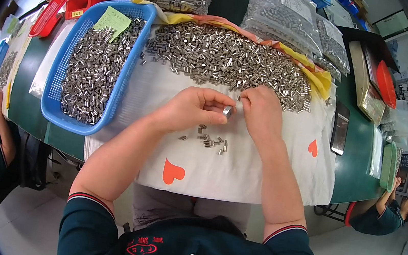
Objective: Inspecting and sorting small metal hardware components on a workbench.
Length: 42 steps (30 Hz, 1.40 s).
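My left hand (197,108) pinches a small silver metal piece (227,111) between thumb and fingers; its far side is hidden. My right hand (263,112) is closed just to the right of it, fingertips at the near edge of a wide pile of short metal cylinders (224,53). Whatever those fingertips hold is too small and covered to make out. Below my hands, several loose metal cylinders (207,140) lie scattered on the white cloth (238,178), which has orange hearts.
At the left stands a blue plastic basket (49,91) of similar cylinders, with a green paper note (112,23) on top. Clear bags of metal parts (280,19) stand behind the pile. A dark phone (340,129) lies at the right. Two other people sit at either side.
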Motion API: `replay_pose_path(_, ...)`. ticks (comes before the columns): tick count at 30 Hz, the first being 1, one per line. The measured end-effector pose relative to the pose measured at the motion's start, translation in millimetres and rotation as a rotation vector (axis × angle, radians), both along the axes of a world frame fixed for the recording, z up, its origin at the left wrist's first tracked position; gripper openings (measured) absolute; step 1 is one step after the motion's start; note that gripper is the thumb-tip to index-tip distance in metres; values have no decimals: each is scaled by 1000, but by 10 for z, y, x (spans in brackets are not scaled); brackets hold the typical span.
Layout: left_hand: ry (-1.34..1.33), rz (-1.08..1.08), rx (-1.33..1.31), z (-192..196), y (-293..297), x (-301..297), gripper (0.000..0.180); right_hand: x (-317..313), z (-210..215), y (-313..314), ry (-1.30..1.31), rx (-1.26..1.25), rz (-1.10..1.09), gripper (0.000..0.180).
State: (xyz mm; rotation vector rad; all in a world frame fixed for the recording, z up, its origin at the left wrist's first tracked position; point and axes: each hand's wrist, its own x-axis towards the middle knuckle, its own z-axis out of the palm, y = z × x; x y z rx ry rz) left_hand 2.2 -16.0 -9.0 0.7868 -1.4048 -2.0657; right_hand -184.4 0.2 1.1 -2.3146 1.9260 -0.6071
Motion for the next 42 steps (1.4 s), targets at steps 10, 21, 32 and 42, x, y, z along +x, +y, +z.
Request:
replay_pose_path(10, 69, 16, 62, 56, -20, 13, 35, -73, 40, 61, -50, 13, 54, 8)
replay_pose_path(21, 144, 81, 82, 42, -18, -13, 35, 5, 234, 201, -767, 209, 211, 8)
replay_pose_path(32, -74, 106, -77, 74, 18, -34, 35, -11, 258, 212, -700, 227, 174, 6)
replay_pose_path(42, -194, -28, -139, 110, 108, -61, 34, -135, 218, 105, -600, 174, -16, 8)
